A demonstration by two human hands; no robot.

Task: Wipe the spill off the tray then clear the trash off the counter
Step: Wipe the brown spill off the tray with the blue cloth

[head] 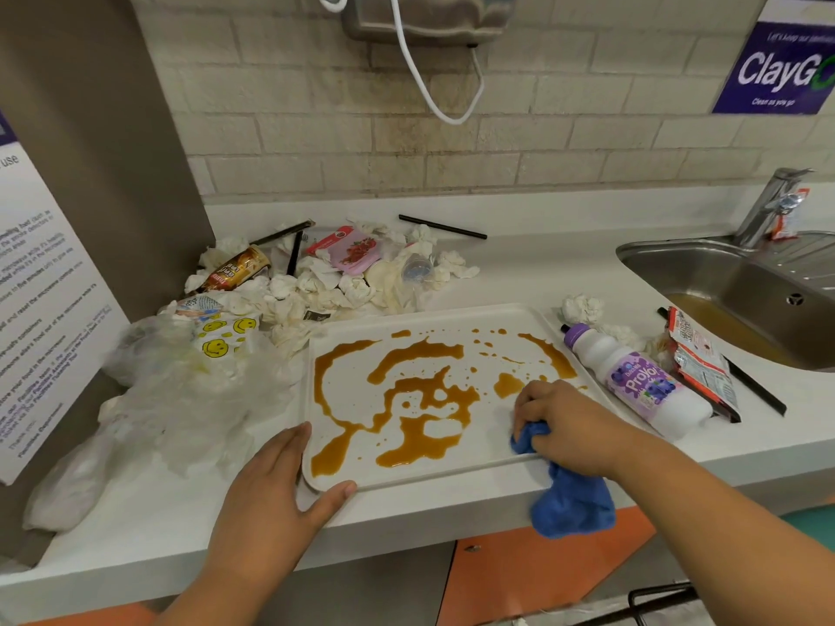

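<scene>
Because the brown spill [420, 399] is spread in loops and drops over most of the tray [361, 390], nearly all of the wiping looks yet to be done. The tray lies flat at the counter's [542, 264] front edge, directly before the person.

The right hand [565, 422] has its fingers curled round a blue cloth [574, 503], bunching it on the tray's near right corner at the edge of the spill, a likely starting point for a stroke. The cloth's loose end hangs over the counter's front. The left hand [280, 481] brackets the near left corner, its fingers nearly straight along the side rim and the thumb against the front rim, probably to stop the tray sliding under the wipe.

By count there is one tray, one cloth and one white bottle [641, 377], lying on its side just right of the tray. Four black straws [443, 227] show, as far as I can tell. Three printed packets show: a brown one [239, 268], a pink one [348, 253], and a red and white one [700, 363] by the sink [723, 273]. The crumpled tissues [316, 291] heaped behind the tray are too many to count. One plastic bag [180, 390] slumps at the left.
</scene>
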